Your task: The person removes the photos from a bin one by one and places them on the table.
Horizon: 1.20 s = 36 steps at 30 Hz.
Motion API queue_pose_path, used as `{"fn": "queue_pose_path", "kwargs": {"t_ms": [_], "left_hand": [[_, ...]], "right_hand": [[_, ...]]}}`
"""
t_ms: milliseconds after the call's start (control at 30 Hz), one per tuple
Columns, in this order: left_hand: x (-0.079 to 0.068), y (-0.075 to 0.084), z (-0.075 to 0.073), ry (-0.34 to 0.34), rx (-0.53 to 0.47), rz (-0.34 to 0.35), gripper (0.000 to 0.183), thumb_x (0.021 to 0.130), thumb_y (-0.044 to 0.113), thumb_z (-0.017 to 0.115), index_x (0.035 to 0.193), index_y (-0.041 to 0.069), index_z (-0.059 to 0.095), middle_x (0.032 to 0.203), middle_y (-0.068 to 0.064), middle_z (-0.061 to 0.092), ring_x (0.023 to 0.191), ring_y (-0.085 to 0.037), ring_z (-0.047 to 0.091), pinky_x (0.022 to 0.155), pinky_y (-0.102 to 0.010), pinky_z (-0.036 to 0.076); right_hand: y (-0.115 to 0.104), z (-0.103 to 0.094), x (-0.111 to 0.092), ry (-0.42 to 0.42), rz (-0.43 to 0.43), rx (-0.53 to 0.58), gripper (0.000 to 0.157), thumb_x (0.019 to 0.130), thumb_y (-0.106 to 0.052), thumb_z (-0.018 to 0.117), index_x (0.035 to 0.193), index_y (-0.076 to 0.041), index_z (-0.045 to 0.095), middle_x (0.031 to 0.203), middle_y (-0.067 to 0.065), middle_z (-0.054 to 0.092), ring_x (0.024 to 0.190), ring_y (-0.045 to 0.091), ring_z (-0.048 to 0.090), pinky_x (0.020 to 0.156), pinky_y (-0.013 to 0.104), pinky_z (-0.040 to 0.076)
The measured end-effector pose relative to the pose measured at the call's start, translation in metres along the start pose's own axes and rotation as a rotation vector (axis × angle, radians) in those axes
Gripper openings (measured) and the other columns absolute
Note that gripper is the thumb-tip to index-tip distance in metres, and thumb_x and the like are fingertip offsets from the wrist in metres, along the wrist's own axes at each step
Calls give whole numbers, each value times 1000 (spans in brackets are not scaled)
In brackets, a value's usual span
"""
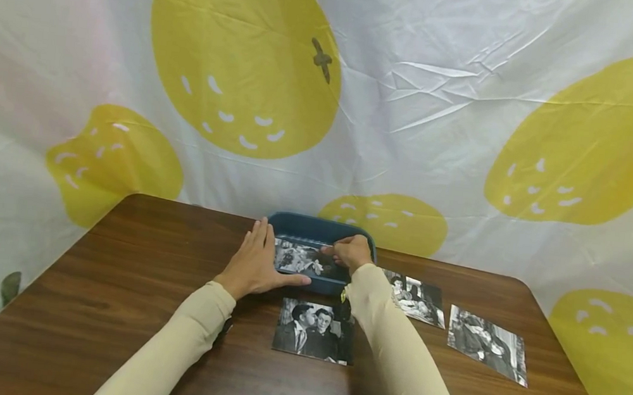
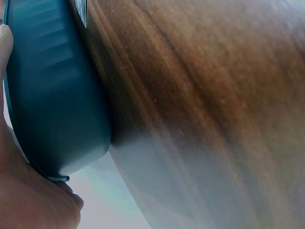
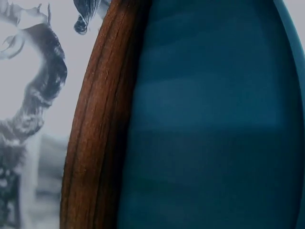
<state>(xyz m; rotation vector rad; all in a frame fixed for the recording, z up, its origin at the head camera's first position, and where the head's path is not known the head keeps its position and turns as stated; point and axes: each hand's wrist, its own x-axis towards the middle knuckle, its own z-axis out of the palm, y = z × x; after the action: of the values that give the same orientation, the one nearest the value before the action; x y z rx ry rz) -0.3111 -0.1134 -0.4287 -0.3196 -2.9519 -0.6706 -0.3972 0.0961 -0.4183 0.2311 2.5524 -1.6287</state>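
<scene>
A blue plastic bin [image 1: 328, 286] sits near the table's back edge with a black-and-white photo [image 1: 302, 258] inside it. My left hand [image 1: 255, 265] rests at the bin's left end, fingers straight along that side and thumb stretched over the front rim. In the left wrist view the bin's outer wall [image 2: 57, 95] fills the left side, the thumb [image 2: 4, 43] on its rim. Reaching into the bin, my right hand [image 1: 352, 252] pinches the photo near its upper right edge. The right wrist view shows only the bin's wall [image 3: 214, 114], not the fingers.
In front of the bin lies a photo of two people [image 1: 309, 333] on the brown wooden table [image 1: 111, 305]. Two more photos lie to the right, one partly behind the right sleeve [image 1: 415, 299], the other farther out [image 1: 488, 344]. A lemon-print cloth [image 1: 405, 104] hangs behind.
</scene>
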Motion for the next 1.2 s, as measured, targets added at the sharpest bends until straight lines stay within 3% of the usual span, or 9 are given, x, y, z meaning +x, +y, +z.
{"fn": "queue_pose_path", "kwargs": {"t_ms": [267,567,800,1000,1067,1200], "left_hand": [[1,-1,0,13,3,10,136,74,83,65,156,-13,14,164,-31,2,153,-41,0,124,-52,9],[0,0,-1,11,3,9,136,74,82,66,155,-14,15,164,-32,2,153,-43,2,124,-52,10],[-2,2,-2,-3,-5,9,135,75,82,66,156,-13,14,164,-31,0,153,-41,-1,124,-52,9],[-3,3,-2,-9,-6,14,134,76,81,66,156,-13,12,164,-31,0,153,-41,-1,124,-52,8],[-3,3,-2,-7,-5,16,135,76,81,66,156,-13,12,164,-31,0,153,-42,0,124,-53,8],[-2,2,-2,-4,-8,16,135,76,81,66,156,-12,12,164,-31,0,153,-42,1,124,-53,8]], "right_hand": [[0,4,2,-6,21,16,31,79,-2,83,106,11,72,101,15,69,77,21,65,73,35,61],[-1,1,3,11,60,114,36,81,2,81,113,13,68,101,14,65,76,19,63,75,33,62],[4,1,0,28,49,36,39,80,-7,86,112,10,70,115,23,68,71,20,66,79,37,57],[6,3,-2,-5,23,42,34,81,-4,85,110,9,73,117,24,69,94,34,71,88,45,58],[5,3,-2,-15,17,56,31,82,-1,83,110,10,73,114,25,70,97,33,72,85,44,60],[2,0,-2,-22,5,67,25,84,3,80,108,10,74,107,22,73,85,25,73,74,37,62]]}}
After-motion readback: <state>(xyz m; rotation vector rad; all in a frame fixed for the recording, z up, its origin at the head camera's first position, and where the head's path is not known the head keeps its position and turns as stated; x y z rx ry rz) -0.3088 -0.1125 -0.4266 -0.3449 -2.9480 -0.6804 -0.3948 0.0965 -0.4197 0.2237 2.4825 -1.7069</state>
